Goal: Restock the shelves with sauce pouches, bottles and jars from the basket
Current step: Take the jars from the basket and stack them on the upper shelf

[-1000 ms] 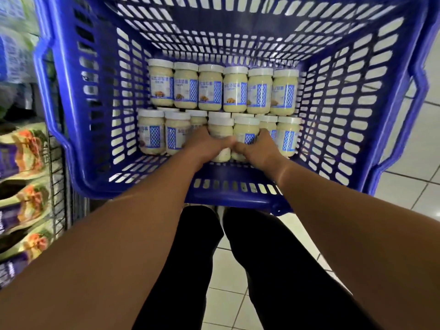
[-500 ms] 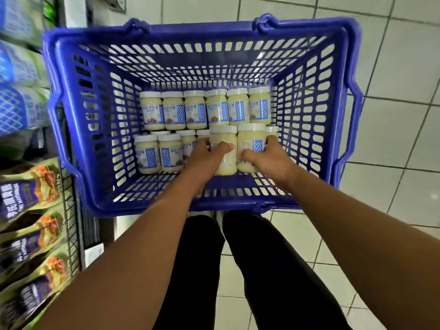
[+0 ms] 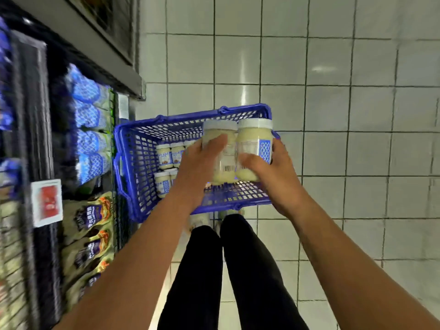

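Two pale cream sauce jars with white lids are lifted above the blue plastic basket [image 3: 133, 167], side by side and touching. My left hand [image 3: 197, 167] grips the left jar [image 3: 225, 160], whose barcode faces me. The right jar [image 3: 256, 144], with a blue patterned label, is gripped by my right hand [image 3: 273, 177]. Several more jars [image 3: 166, 157] of the same kind stand in the basket on the tiled floor, partly hidden behind my left hand.
Shelving runs along the left: blue-patterned pouches [image 3: 91, 129] above, green and purple pouches [image 3: 92, 225] below, with a red price tag [image 3: 47, 201] on a shelf edge. My legs [image 3: 228, 270] stand just behind the basket. White tiled floor [image 3: 357, 115] lies to the right.
Both hands closed on a jar each inside the basket and lifted them out. I have risen, so the basket now looks smaller and lower and more shelving shows.
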The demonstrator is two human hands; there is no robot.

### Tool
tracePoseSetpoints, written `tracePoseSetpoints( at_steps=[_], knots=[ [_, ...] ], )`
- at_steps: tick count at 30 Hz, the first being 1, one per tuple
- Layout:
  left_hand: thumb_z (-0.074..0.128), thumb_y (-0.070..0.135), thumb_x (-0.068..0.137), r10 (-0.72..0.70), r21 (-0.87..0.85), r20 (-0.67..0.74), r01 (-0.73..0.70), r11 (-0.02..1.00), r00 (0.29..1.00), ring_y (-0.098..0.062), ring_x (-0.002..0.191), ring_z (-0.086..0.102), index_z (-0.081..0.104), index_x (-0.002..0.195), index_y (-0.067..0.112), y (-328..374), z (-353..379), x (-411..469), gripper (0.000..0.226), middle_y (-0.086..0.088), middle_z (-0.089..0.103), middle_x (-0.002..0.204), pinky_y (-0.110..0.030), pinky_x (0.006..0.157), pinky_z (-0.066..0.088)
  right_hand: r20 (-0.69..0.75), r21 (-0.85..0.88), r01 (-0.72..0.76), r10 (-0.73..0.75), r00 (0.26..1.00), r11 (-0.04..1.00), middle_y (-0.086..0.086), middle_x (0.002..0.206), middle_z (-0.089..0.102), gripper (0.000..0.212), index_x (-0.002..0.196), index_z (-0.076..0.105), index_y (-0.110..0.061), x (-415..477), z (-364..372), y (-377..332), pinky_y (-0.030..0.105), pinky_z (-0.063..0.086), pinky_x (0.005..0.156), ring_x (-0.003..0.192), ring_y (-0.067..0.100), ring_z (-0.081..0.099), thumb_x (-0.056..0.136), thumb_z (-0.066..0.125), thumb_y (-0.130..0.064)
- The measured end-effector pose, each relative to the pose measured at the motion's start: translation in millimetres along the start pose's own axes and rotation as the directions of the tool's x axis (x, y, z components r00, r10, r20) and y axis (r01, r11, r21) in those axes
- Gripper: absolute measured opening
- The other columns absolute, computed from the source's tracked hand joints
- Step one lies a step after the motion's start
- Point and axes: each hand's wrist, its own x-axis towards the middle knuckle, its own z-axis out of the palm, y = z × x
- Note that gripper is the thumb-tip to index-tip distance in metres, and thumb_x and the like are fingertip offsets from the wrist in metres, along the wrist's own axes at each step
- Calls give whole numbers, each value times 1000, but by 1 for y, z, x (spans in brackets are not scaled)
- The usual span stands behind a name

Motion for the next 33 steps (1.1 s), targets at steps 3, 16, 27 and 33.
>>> tracePoseSetpoints(
  at_steps=[3, 16, 27, 33],
  knots=[
    [67, 54, 56, 47, -22, 21, -46, 999, 999, -23, 79, 71, 76, 79, 28, 53, 12, -44, 36, -3, 74, 86, -40, 71, 58, -15, 38, 82, -82, 997, 996, -19, 85, 72, 52, 107, 52, -25, -45, -1, -45, 17, 54, 60, 74, 2, 71, 63, 78, -37],
    [71, 46, 76, 338, -70, 100, -332, 941, 936, -18, 84, 72, 76, 90, 30, 240, 22, -238, 22, -1, 75, 92, -32, 63, 57, 78, 317, 307, -348, 934, 897, -2, 89, 73, 54, 112, 53, -19, -216, 15, -235, 34, 56, 65, 80, 18, 71, 61, 67, -29],
    [80, 25, 64, 480, -277, 30, -454, 847, 877, -46, 119, 59, 60, 126, 2, 313, -1, -344, 69, -29, 63, 126, -60, 103, 43, 274, 516, 275, -461, 844, 811, 17, 102, 74, 58, 119, 61, -2, -312, 64, -319, 37, 59, 74, 86, 26, 71, 66, 77, -17],
    [71, 23, 71, 481, -403, -109, -481, 779, 870, -22, 70, 68, 66, 106, 7, 338, -12, -387, 39, -10, 72, 83, -33, 55, 56, 404, 485, 265, -482, 777, 834, 16, 89, 73, 42, 98, 70, -5, -334, 74, -352, 37, 60, 75, 79, 24, 71, 61, 80, -20]
  ],
)
